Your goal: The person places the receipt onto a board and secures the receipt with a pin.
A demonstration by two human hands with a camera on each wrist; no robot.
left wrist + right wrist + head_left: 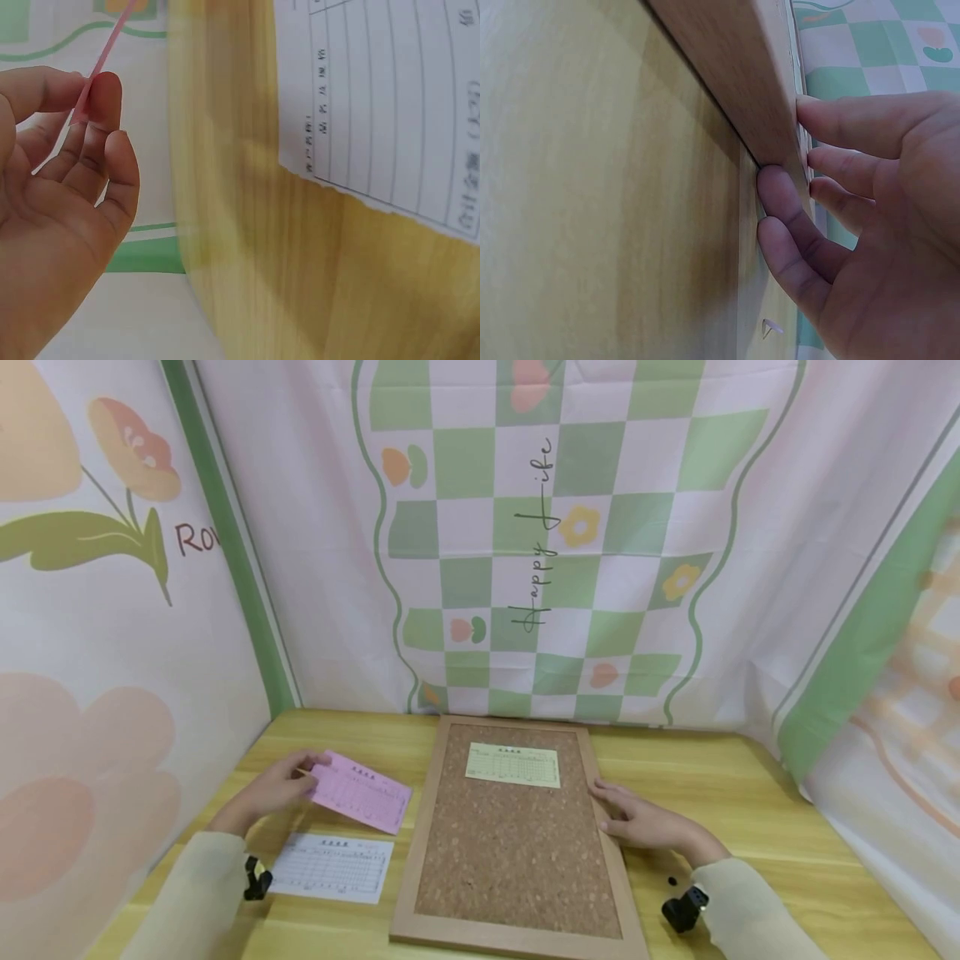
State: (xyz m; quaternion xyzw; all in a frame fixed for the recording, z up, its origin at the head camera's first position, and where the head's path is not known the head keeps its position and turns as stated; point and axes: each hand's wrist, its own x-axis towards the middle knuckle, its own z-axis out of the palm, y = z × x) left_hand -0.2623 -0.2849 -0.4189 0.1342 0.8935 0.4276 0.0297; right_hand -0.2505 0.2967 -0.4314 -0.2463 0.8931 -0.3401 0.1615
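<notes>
My left hand (279,785) pinches a pink printed slip (362,792) by its left corner, between thumb and fingertips. In the left wrist view the slip (105,56) appears edge-on, a thin strip. Just below it on the table lies a white printed slip (333,867), ruled in a grid, with one rough edge. A wood-framed cork board (517,860) stretches away from me, a pale yellow-green slip (513,765) on its upper part. My right hand (645,821) rests its fingertips against the board's right frame (735,75), some on top and some low along the side.
A small thumbtack (771,327) sits on the table beside the right hand. The wood-grain table (720,777) ends at a hanging checkered curtain (525,527) behind the board, with printed cloth (112,635) on the left. Each wrist carries a small black device (684,910).
</notes>
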